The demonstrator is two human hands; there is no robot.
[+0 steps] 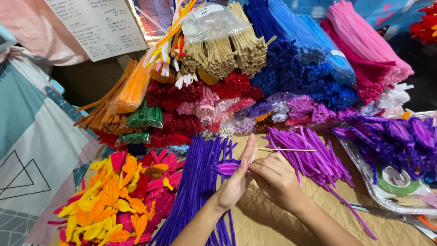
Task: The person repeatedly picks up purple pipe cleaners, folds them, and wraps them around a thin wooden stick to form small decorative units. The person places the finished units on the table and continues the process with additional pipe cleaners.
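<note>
The left hand (234,182) pinches a purple pipe-cleaner petal (226,167); the right hand (274,177), touching it, grips a thin wooden skewer (287,150). Loose purple pipe cleaners (195,182) lie beneath. A weak pinch could let the petal slip off.

Two bare forearms coming up from the bottom edge here, no sleeves in view on either one. The left hand (232,182) shows no ring, no watch, no glove. Same on the right hand (275,180): wrist bare, nothing worn. The fingers (249,145) are slim, nails short and plain, unpainted.
</note>
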